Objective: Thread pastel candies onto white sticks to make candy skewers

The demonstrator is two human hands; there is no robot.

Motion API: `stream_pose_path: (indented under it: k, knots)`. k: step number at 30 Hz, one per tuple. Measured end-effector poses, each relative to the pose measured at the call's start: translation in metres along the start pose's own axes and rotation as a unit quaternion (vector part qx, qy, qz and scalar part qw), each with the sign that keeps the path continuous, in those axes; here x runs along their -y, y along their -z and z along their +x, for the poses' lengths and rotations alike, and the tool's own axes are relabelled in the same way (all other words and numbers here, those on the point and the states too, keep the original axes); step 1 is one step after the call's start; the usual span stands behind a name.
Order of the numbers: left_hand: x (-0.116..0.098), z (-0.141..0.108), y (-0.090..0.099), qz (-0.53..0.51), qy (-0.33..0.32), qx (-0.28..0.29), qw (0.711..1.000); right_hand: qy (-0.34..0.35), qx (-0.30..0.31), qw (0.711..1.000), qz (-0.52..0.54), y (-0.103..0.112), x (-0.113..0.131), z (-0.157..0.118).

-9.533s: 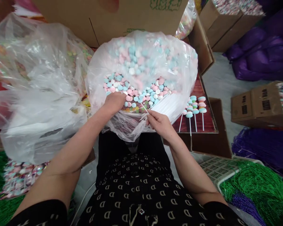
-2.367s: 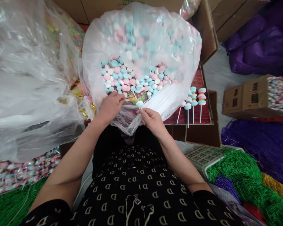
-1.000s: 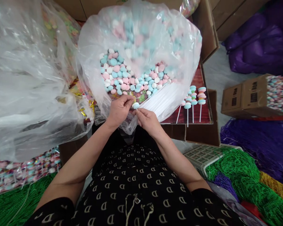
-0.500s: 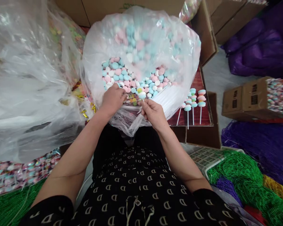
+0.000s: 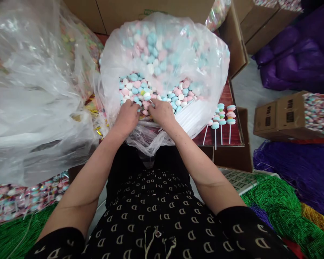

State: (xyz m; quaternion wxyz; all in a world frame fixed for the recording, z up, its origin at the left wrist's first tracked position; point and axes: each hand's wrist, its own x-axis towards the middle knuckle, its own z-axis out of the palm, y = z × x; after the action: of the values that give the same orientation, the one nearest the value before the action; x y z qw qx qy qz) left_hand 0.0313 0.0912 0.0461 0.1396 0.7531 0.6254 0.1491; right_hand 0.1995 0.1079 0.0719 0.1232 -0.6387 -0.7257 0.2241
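My right hand (image 5: 162, 112) pinches a white stick carrying a partly built candy skewer (image 5: 146, 95), with a yellow-green piece and a blue-and-white piece on it. It is held over a heap of pink, blue and white button-shaped candies (image 5: 136, 86) in a large clear plastic bag (image 5: 110, 61). My left hand (image 5: 127, 117) reaches into the near edge of the heap, fingers curled among candies; what they grip is hidden. Beside my right wrist lies a bundle of white sticks (image 5: 190, 117).
Several finished candy skewers (image 5: 230, 115) lie on the red board (image 5: 234, 135) at right. Another big plastic bag (image 5: 37, 118) fills the left. A carton of wrapped candies (image 5: 278, 115), purple strands (image 5: 294, 169) and green strands (image 5: 275, 201) are on the right.
My right hand has moved up and left with the candy skewer, coming closer to my left hand. The left hand has stayed low at the candies, slightly shifted.
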Motion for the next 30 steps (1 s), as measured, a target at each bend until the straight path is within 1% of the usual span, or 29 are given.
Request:
stream_pose_path:
  k: [3, 6, 8, 10, 12, 13, 15, 17, 20, 22, 25, 28, 30]
  knots:
    - [0.001, 0.001, -0.003, -0.03, -0.002, -0.015, 0.999, 0.005, 0.021, 0.999, -0.039, -0.007, 0.004, 0.006]
    - [0.003, 0.001, -0.002, -0.059, 0.014, -0.025, 0.998, 0.003, 0.009, 0.999, -0.041, -0.014, 0.002, 0.008]
    - [0.005, 0.001, 0.001, -0.088, 0.032, -0.037, 0.995, 0.0, -0.006, 1.0, -0.01, -0.014, -0.003, 0.007]
    - [0.007, 0.0, 0.003, -0.138, 0.05, -0.062, 0.987, -0.003, -0.029, 0.998, 0.056, -0.011, -0.008, 0.003]
    - [0.009, 0.0, 0.002, -0.222, 0.07, -0.085, 0.969, -0.004, -0.044, 0.987, 0.156, -0.008, -0.013, -0.005]
    - [0.008, 0.0, 0.001, -0.275, 0.08, -0.089, 0.954, -0.001, -0.044, 0.977, 0.211, -0.008, -0.016, -0.01]
    - [0.005, -0.002, -0.002, -0.373, 0.096, -0.08, 0.919, 0.009, -0.034, 0.95, 0.309, -0.008, -0.02, -0.02]
    - [-0.001, -0.004, -0.004, -0.43, 0.103, -0.065, 0.895, 0.014, -0.025, 0.926, 0.377, -0.009, -0.023, -0.028]
    - [-0.01, -0.01, -0.003, -0.449, 0.096, -0.057, 0.887, 0.006, -0.032, 0.9, 0.435, -0.01, -0.028, -0.036]
    - [-0.015, -0.014, -0.002, -0.471, 0.078, -0.042, 0.878, -0.006, -0.031, 0.884, 0.466, -0.008, -0.032, -0.039]
    - [-0.022, -0.017, -0.003, -0.538, 0.058, -0.016, 0.84, -0.018, 0.011, 0.863, 0.505, -0.003, -0.034, -0.043]
    - [-0.029, -0.018, -0.011, -0.601, 0.077, -0.019, 0.795, -0.028, 0.049, 0.843, 0.535, -0.001, -0.032, -0.047]
    - [-0.033, -0.019, -0.017, -0.62, 0.099, -0.019, 0.778, -0.036, 0.046, 0.846, 0.53, -0.002, -0.032, -0.049]
